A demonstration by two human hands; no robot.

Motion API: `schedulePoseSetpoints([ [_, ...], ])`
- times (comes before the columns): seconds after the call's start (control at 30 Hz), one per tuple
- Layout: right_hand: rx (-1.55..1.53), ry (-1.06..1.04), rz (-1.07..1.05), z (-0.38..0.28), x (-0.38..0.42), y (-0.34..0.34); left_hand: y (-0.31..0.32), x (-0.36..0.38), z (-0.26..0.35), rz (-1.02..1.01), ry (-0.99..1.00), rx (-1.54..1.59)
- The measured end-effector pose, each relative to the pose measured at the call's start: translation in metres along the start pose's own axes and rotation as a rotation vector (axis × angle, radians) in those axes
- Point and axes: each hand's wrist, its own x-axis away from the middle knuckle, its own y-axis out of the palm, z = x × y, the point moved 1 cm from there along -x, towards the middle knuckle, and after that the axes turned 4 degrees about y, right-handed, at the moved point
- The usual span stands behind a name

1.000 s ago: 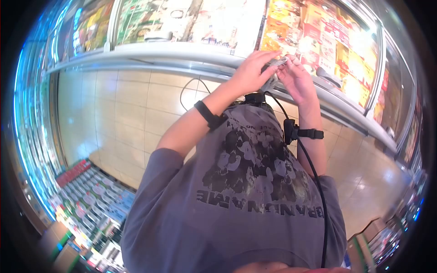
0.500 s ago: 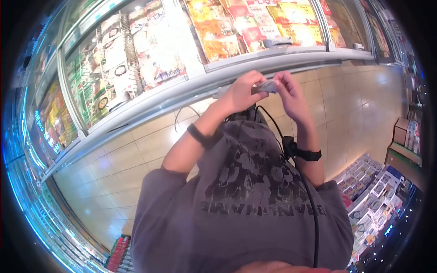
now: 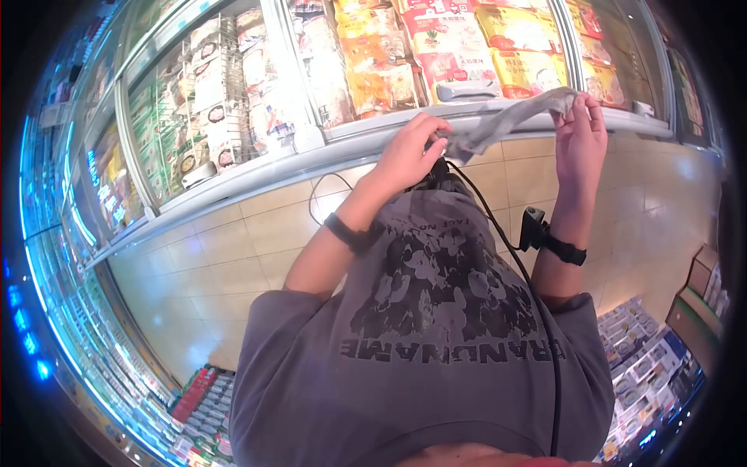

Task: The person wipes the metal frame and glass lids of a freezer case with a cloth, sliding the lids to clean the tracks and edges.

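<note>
Left fingers (image 3: pixel 438 124): closed on one end of the grey cloth (image 3: pixel 510 121)
Right fingers (image 3: pixel 595 115): pinching its other end, farther forward
Cloth: stretched between both, neither nearer, long axis rising forward and rightward
Freezer rim (image 3: pixel 257 173): just beyond the left fingers
Packets (image 3: pixel 443 39): farthest, inside

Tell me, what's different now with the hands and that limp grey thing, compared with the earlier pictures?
The right hand has moved out to the right, away from the left hand. The limp grey thing, bunched up before, is now stretched long between them. Both hands still hold it, in front of the display case.
</note>
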Motion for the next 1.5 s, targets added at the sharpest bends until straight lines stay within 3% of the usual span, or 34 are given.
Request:
schedulePoseSetpoints([
  [0.03,-0.010,0.014,-0.011,0.004,-0.017,-0.004,0.005,-0.008,-0.002,0.009,-0.013,-0.013],
  [0.13,0.338,-0.025,-0.134,0.033,-0.060,-0.010,0.015,-0.032,-0.014,0.299,0.168,-0.371],
  [0.17,0.475,-0.068,-0.280,0.042,-0.066,-0.007,0.018,-0.036,-0.018,0.297,0.148,-0.381],
  [0.27,0.579,0.102,-0.342,0.085,-0.078,-0.024,0.028,-0.040,-0.045,0.540,0.070,-0.761],
  [0.33,1.026,0.092,-0.389,0.079,-0.064,-0.013,0.034,-0.040,-0.046,0.536,0.097,-0.857],
  [0.37,1.028,0.116,-0.401,0.084,-0.065,-0.018,0.036,-0.041,-0.045,0.544,0.160,-0.947],
  [0.4,1.083,-0.069,-0.431,0.087,-0.065,-0.021,0.037,-0.041,-0.046,0.526,0.186,-1.031],
  [0.43,1.131,-0.259,-0.459,0.090,-0.063,-0.023,0.037,-0.041,-0.047,0.516,0.167,-1.033],
  [0.5,1.138,-0.274,-0.476,0.086,-0.060,-0.021,0.039,-0.038,-0.048,0.546,0.170,-1.087],
  [0.6,1.198,-0.549,-0.555,0.082,-0.055,-0.016,0.040,-0.038,-0.050,0.567,0.173,-1.097],
  [0.77,1.295,-0.540,-0.519,0.079,-0.052,-0.021,0.043,-0.035,-0.052,0.601,0.167,-1.087],
  [1.23,1.366,-0.761,-0.767,0.090,-0.053,-0.023,0.042,-0.037,-0.050,0.628,0.253,-1.094],
  [1.5,1.494,-0.713,-0.600,0.083,-0.031,-0.034,0.042,-0.037,-0.051,0.635,0.229,-1.057],
])
